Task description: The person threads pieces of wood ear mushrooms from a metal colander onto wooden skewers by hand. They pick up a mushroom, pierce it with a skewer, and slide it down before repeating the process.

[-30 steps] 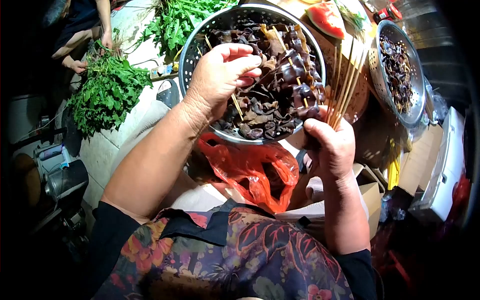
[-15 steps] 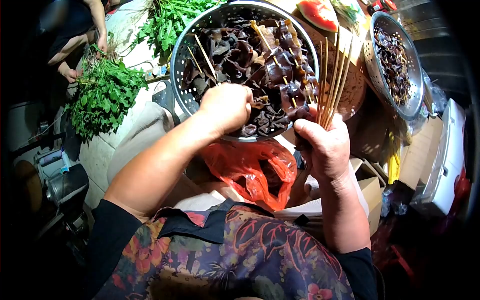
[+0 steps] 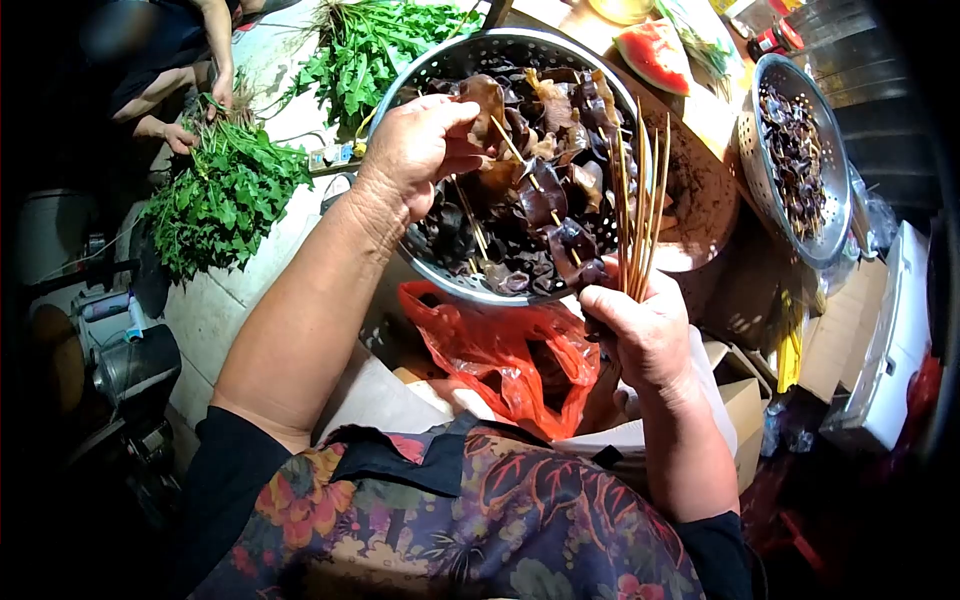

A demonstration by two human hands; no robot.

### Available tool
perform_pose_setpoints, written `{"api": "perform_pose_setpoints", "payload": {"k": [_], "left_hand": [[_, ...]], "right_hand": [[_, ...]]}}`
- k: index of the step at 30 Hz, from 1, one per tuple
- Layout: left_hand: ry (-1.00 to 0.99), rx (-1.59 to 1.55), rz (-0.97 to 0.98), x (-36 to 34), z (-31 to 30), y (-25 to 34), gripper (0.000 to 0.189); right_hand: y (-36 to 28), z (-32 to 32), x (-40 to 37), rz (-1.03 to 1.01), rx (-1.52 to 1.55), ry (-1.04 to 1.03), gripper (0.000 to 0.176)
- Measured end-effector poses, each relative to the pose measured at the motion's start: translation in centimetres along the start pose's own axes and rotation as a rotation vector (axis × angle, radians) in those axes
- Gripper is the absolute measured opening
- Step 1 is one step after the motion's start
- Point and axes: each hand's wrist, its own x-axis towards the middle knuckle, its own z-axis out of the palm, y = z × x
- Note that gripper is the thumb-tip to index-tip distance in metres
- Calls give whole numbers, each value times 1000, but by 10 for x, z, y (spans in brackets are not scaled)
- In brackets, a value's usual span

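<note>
My left hand (image 3: 415, 150) pinches a piece of dark wood ear fungus (image 3: 482, 98) at the upper end of a loaded skewer. This skewer (image 3: 540, 190) slants over the metal colander (image 3: 395, 88), with several fungus pieces threaded on it. Its lower end runs to my right hand (image 3: 640, 330), which is closed around a bundle of bare wooden skewers (image 3: 640, 215) pointing up. Below them, loose wood ear and other loaded skewers fill the colander. My right fingertips are partly hidden behind the bundle.
A second colander (image 3: 850, 215) with dark fungus stands at right. Watermelon (image 3: 655, 55) lies at the top. A red plastic bag (image 3: 510, 350) is below the colander. At upper left, another person's hands (image 3: 200, 120) hold leafy greens (image 3: 225, 200). A white foam box (image 3: 885, 340) sits at right.
My left hand has moved up and left from the colander's lower part and now pinches fungus on the skewer's upper end. The loaded skewer has swung left; my right hand is slightly lower.
</note>
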Motion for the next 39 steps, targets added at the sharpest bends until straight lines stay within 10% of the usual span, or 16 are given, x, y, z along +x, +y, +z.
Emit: {"api": "perform_pose_setpoints", "payload": {"k": [39], "left_hand": [[66,-257,147,-7,12,1,9]], "right_hand": [[6,-2,-2,40,14,-23,20]]}}
